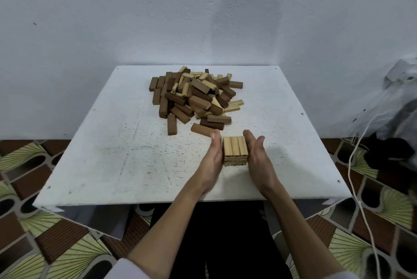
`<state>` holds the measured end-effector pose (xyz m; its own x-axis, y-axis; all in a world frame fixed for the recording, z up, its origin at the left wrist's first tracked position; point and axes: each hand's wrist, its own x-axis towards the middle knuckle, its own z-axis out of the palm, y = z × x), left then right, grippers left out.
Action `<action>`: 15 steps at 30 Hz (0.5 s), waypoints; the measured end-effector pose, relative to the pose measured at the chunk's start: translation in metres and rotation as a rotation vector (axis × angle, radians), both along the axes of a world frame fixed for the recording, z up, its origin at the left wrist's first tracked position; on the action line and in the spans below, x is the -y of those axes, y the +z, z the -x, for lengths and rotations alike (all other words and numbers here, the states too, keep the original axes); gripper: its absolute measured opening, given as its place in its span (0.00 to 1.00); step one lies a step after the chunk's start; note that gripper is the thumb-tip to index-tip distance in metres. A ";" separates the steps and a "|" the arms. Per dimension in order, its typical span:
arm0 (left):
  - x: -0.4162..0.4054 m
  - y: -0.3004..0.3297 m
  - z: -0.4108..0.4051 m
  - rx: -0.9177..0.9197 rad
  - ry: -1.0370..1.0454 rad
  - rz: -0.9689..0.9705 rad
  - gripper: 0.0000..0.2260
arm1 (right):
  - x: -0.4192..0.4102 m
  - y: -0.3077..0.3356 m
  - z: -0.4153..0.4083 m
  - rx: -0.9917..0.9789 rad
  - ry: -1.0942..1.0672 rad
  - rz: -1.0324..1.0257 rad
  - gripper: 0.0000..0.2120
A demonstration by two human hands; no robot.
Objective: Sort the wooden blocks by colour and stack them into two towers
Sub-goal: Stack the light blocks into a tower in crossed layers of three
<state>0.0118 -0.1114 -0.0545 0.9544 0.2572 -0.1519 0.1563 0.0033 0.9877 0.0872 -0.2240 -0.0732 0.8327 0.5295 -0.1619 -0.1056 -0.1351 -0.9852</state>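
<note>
Hands flank a short tower point(235, 150) of light blocks near the front of the white worktop point(112, 143). The left hand point(213, 156) and right hand point(257, 156) press flat against its sides, each grip open with straight fingers and nothing clasped. Its top layer shows three blocks side by side. Farther back lies the pile point(196, 95) of mixed dark and light blocks, apart from the tower.

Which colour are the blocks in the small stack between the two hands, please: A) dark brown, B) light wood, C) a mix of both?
B: the stack between the left hand and right hand shows only pale blocks.
</note>
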 end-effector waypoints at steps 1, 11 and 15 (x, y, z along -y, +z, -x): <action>-0.006 -0.002 -0.001 -0.012 -0.030 0.042 0.30 | 0.005 0.001 -0.003 0.009 -0.010 -0.018 0.34; -0.035 -0.014 -0.015 -0.030 -0.183 -0.383 0.48 | 0.033 0.013 -0.035 0.315 0.249 0.273 0.47; -0.029 -0.015 -0.018 0.004 -0.112 -0.364 0.45 | 0.028 0.011 -0.035 0.376 0.262 0.288 0.47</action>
